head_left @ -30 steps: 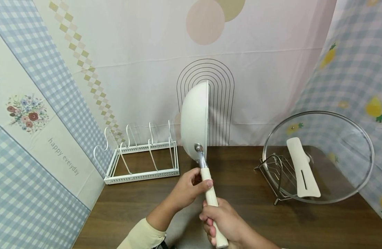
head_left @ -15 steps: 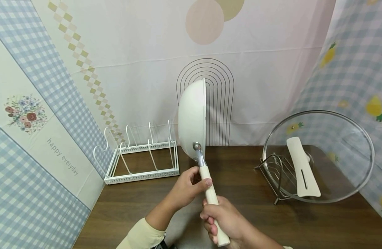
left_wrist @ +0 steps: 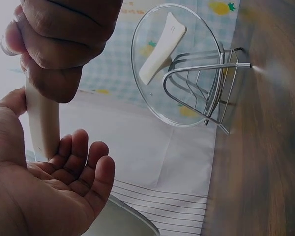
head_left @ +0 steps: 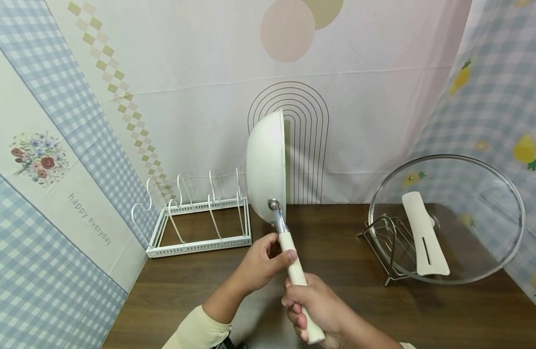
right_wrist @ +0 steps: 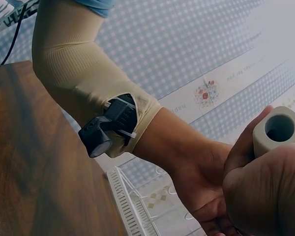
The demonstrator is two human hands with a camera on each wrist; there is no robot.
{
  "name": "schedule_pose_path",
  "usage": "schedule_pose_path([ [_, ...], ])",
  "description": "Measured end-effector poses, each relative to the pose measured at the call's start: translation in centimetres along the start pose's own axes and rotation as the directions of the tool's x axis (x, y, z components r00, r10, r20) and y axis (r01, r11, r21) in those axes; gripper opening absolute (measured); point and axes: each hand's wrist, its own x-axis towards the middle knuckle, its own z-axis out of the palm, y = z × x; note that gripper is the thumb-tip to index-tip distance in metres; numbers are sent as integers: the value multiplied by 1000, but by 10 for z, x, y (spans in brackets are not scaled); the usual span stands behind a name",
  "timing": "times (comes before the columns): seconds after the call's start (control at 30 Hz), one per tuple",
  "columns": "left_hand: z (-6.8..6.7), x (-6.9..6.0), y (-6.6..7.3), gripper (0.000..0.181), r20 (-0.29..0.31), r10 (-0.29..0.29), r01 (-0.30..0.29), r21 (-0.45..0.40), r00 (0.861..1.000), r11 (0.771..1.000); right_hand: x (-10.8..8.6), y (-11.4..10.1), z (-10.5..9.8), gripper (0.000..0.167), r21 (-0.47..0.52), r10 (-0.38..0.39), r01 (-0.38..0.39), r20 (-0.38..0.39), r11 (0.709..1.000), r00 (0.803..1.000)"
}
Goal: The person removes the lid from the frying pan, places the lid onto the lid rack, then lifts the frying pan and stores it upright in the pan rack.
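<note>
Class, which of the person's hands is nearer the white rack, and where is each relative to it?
Left. The left hand is close, to the front-right of the white rack; the right hand is farther off in the same direction.

White pan (head_left: 267, 167), blue-and-white checked cloth (head_left: 93, 121)

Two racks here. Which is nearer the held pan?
The white rack on the left: in the head view its right end lies close by the pan. The metal rack, holding the lid, stands farther off, right.
</note>
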Motion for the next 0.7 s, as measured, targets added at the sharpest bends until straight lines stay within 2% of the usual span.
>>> schedule_pose_path([
  [0.7,-3,0,7,53,-20,15,-14,18,1000,1000,-1,-7,0,22,-35,1,-1,17,999,1000],
])
